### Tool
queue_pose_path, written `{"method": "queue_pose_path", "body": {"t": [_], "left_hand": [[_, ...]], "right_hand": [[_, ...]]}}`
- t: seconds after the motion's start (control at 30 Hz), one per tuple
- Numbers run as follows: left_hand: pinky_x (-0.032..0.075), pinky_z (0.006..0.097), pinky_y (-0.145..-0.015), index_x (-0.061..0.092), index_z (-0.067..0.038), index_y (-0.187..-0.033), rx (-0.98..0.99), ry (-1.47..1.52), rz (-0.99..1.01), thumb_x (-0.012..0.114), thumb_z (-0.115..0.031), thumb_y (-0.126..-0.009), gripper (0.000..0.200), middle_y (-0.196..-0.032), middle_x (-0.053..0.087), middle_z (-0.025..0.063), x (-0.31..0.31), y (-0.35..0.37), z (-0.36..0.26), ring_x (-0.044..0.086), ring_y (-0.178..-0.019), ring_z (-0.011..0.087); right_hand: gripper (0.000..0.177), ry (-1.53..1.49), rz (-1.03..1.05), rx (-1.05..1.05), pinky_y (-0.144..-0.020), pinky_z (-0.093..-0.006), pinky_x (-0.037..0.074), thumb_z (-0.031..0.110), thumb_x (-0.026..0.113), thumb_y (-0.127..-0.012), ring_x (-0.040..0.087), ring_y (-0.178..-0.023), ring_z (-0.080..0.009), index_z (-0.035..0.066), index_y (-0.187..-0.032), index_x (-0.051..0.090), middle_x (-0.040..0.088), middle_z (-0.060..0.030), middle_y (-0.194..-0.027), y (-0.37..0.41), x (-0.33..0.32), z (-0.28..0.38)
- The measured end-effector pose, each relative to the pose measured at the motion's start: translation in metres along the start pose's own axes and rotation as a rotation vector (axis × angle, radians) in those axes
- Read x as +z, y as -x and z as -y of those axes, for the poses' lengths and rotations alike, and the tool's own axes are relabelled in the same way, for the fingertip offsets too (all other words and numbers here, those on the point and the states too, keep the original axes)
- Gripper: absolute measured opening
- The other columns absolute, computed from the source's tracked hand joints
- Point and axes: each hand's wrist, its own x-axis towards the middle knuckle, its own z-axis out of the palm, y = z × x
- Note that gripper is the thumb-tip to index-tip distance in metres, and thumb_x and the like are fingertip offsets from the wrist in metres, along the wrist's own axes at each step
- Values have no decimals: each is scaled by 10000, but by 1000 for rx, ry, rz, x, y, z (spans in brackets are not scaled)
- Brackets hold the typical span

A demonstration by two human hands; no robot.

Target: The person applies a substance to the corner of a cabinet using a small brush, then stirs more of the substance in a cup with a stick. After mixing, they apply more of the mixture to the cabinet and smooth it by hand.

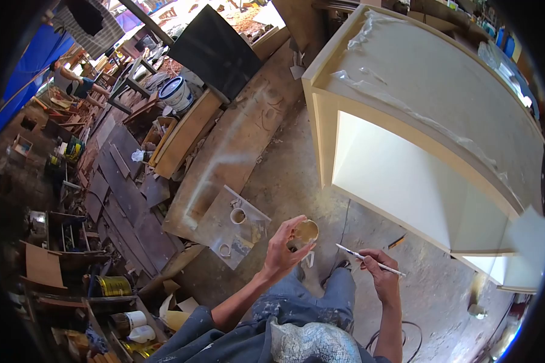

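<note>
My left hand [281,248] is wrapped round a small cup [307,231] with tan, paint-like liquid inside. The cup is held in front of my body, its opening facing up toward me. Between the fingers of my right hand [378,269] is a slim white paintbrush [369,259], its tip pointing left toward the cup but apart from it. To the right of both hands stands a large pale cabinet [324,130] with a curved edge, a white interior and clear plastic film [399,106] on its upper panel.
A stained board [251,209] at my left front bears another cup [238,216]. Behind it lies a long wooden plank [230,157]. A white bucket [175,95] and stacked dark boards [127,187] are farther left. A cable [347,221] runs across the concrete floor. Another person [72,81] is at far left.
</note>
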Motion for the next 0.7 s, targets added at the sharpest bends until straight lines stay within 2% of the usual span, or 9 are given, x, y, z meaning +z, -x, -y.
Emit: {"method": "queue_pose_path", "body": {"t": [0.23, 0.5, 0.53, 0.7], "left_hand": [[540, 340, -1046, 503, -59, -1502, -32, 62, 72, 827, 34, -846, 738, -1440, 572, 88, 4, -2, -32, 638, -1247, 182], [533, 337, -1051, 442, -64, -1541, -61, 276, 131, 797, 59, -878, 762, -1482, 538, 86, 27, -2, -74, 628, -1240, 179], [532, 336, -1051, 438, -64, -1541, -67, 310, 133, 794, 62, -880, 761, -1485, 536, 85, 31, -3, -78, 627, -1238, 177], [530, 330, -1044, 444, -58, -1526, -75, 322, 162, 786, 74, -884, 739, -1457, 548, 79, 45, -5, -93, 620, -1239, 166]], "right_hand": [[282, -81, -86, -39, -833, -271, 553, 160, 765, -972, 694, -922, -146, -24, -1180, 718, 761, -98, -1019, 22, -3, 18], [306, -162, -180, -147, -828, -268, 532, 268, 777, -976, 676, -878, -124, 2, -1114, 714, 742, -68, -950, 37, -27, 65], [282, -116, -154, -164, -839, -267, 558, 218, 745, -1005, 699, -922, -135, -23, -1146, 698, 744, -85, -983, 39, -35, 67], [279, -114, -150, -232, -847, -264, 555, 210, 752, -1000, 700, -933, -137, -19, -1149, 699, 746, -87, -995, 42, -41, 89]]}}
